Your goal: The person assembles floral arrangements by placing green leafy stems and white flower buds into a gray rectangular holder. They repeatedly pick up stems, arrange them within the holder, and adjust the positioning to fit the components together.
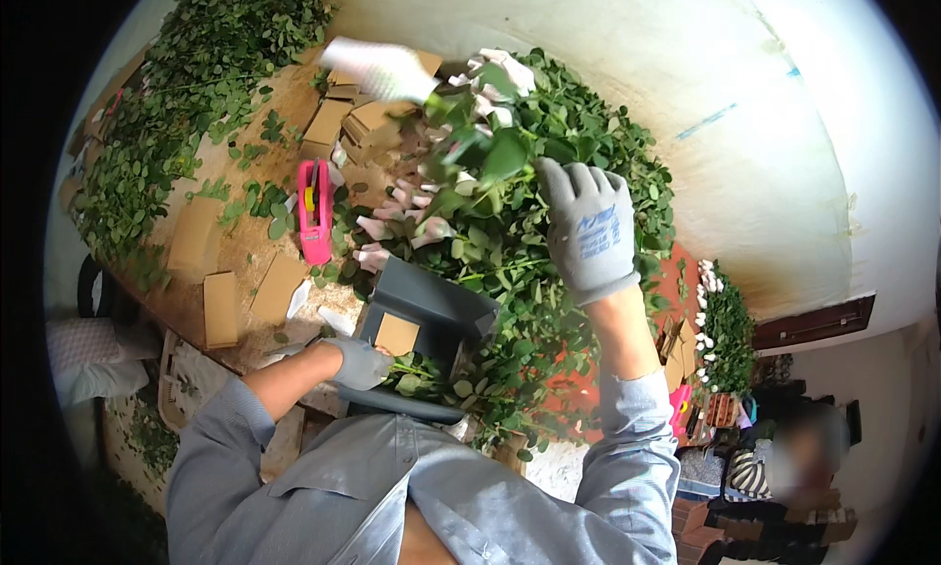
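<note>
My left hand (361,363), in a grey glove, is closed at the left end of a dark grey trough (431,295). Its fingertips are by a square cardboard piece (397,335) and leafy stems (420,377) lying in the trough; what the fingers grip is hidden. Raised at the right, my gloved right hand (590,234) has its fingers closed at a leafy stem (505,155), blurred by motion. Beneath it lies a heap of leafy stems (578,134), with pale wrapped heads (392,212) along the left side.
Another person's white-gloved hand (382,71) reaches in at the top. A pink tape dispenser (315,212) stands on the table among cardboard pieces (221,308). More greenery (157,153) is piled at the far left. A wall (667,55) bounds the far side.
</note>
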Tool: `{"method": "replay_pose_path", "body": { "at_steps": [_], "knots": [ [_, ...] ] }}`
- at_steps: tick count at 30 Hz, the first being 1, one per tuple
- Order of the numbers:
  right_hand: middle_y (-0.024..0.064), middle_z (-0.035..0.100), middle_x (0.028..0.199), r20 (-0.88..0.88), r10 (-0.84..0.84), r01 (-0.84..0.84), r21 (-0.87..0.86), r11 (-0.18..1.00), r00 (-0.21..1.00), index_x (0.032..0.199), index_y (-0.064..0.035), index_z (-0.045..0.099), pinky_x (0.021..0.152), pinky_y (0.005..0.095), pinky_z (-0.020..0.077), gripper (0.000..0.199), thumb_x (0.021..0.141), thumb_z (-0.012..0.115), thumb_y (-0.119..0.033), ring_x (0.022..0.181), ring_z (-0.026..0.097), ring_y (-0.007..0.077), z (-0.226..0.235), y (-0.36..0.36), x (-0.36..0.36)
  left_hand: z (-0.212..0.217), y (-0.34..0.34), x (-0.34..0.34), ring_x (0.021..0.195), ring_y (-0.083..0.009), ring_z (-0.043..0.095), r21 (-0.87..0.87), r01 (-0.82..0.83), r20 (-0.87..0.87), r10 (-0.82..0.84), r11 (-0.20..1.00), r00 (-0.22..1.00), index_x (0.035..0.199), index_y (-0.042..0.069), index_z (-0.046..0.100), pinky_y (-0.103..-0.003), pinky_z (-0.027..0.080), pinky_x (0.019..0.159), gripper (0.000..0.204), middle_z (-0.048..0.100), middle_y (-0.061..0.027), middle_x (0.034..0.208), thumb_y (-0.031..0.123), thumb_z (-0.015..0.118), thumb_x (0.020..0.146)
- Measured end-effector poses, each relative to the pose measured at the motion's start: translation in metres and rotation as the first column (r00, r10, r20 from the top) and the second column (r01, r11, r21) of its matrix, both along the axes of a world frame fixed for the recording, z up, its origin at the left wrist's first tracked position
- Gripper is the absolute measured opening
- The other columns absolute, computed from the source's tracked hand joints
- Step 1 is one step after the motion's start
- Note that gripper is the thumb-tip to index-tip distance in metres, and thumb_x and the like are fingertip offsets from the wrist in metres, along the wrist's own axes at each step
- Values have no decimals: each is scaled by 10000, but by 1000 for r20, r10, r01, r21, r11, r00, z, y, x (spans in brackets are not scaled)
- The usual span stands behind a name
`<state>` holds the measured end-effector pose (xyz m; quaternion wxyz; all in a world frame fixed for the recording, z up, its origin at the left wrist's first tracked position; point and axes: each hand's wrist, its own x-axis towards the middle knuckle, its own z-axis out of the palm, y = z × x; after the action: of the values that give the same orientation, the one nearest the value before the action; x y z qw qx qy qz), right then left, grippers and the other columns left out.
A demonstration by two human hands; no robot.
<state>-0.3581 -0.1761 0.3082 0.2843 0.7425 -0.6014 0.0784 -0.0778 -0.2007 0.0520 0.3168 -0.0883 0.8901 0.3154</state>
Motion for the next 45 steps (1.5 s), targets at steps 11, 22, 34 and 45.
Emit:
{"method": "replay_pose_path", "body": {
  "at_steps": [11, 22, 34, 45],
  "knots": [
    [69, 686, 1091, -298, -642, 704, 199, 682, 706, 1174, -171, 609, 946, 501, 449, 282, 901, 595, -100, 1043, 687, 253, -86, 70, -193, -22, 0, 5, 1095, -439, 653, 7, -39, -103, 40, 999, 994, 1155, 93, 514, -549, 482, 942, 288, 673, -218, 1181, 291, 398, 981],
    [55, 640, 1008, -219, -302, 372, 610, 700, 928, 1149, -148, 609, 750, 411, 472, 250, 902, 580, -169, 957, 650, 226, -137, 149, 25, 3, 2, 5, 1081, -435, 666, 51, -105, 27, 104, 993, 994, 1223, 9, 629, -506, 504, 972, 415, 667, -261, 1226, 271, 427, 972],
    [119, 713, 1108, -196, -352, 339, 846, 412, 915, 1148, -66, 733, 775, 416, 522, 302, 979, 537, -222, 999, 710, 284, -252, 139, 65, -9, 1, -2, 1394, -294, 488, 115, -172, 97, 161, 978, 982, 1377, 128, 631, -404, 375, 1167, 418, 487, -82, 1553, 278, 454, 1030],
    [179, 675, 1129, 306, -315, -70, 808, 585, 898, 1277, -33, 505, 730, 460, 591, 351, 951, 543, -158, 935, 729, 333, -293, 60, 101, -20, 2, 6, 1354, -305, 526, 118, -168, 20, 167, 979, 986, 1339, 124, 654, -408, 408, 1139, 388, 482, -60, 1559, 244, 467, 1021]
  ]
}}
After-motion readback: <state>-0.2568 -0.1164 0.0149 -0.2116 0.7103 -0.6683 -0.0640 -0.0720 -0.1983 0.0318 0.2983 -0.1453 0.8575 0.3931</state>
